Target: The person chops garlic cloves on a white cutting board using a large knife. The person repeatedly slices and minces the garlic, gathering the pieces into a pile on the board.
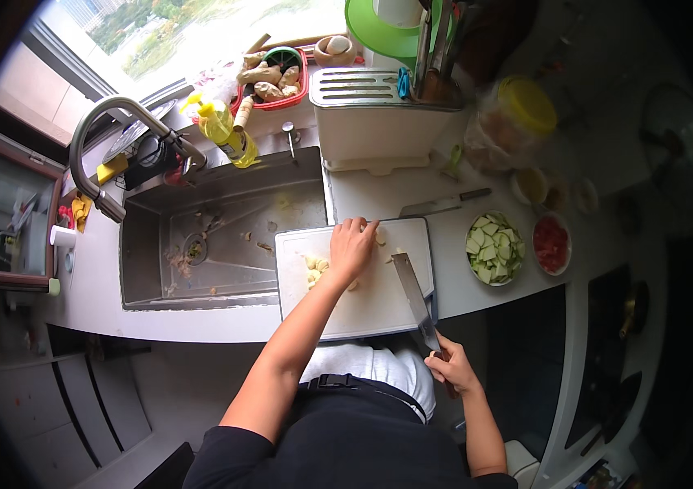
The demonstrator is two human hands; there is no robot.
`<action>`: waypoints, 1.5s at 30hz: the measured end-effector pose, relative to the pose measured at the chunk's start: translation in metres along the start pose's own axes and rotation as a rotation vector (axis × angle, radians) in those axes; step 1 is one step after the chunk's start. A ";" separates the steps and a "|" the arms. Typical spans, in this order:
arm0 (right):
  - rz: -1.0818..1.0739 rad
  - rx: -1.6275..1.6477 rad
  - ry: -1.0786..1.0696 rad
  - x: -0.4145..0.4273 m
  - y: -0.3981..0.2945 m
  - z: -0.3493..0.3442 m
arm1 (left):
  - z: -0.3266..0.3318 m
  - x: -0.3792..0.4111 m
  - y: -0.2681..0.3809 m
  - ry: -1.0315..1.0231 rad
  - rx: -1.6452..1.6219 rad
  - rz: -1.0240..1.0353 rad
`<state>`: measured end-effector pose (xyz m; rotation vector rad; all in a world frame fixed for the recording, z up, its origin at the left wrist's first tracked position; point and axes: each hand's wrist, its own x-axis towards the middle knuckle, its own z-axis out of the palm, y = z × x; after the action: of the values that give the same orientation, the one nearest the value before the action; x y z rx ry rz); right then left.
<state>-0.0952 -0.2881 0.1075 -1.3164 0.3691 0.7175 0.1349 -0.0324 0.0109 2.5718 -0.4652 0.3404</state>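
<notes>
My right hand [453, 367] is closed round the wooden handle of a kitchen knife [412, 293], whose broad steel blade lies over the right part of a white cutting board [377, 312]. My left hand [351, 247] is over the upper middle of the board, fingers bent, with small pale pieces [380, 237] beside its fingertips; whether it grips anything is hidden. Left of that wrist sits a small heap of peeled garlic cloves [316, 272]. The board rests on the counter and overlaps the sink's right edge.
The steel sink [236, 214] with scraps lies left, under a curved faucet [108, 104]. A second knife [438, 205] lies behind the board. To the right stand bowls of chopped green vegetable [494, 247] and red pieces [550, 244]. Behind are a knife block [377, 128] and a red basket of ginger [270, 101].
</notes>
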 end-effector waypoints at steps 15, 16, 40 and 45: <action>-0.218 -0.388 0.039 0.011 0.019 -0.001 | -0.051 -0.125 0.019 -0.057 -0.043 0.134; -0.242 -0.490 0.056 0.012 0.019 0.000 | -0.052 -0.127 0.017 -0.032 -0.010 0.111; -0.607 -1.556 0.240 0.045 0.101 -0.017 | 0.007 -0.053 0.040 -0.493 -0.251 0.694; -0.612 -1.487 0.233 0.048 0.114 -0.020 | 0.011 -0.056 0.040 -0.541 -0.290 0.727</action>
<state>-0.1322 -0.2854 -0.0121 -2.7417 -0.5363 0.2152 0.0700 -0.0563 0.0014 2.1001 -1.5268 -0.1921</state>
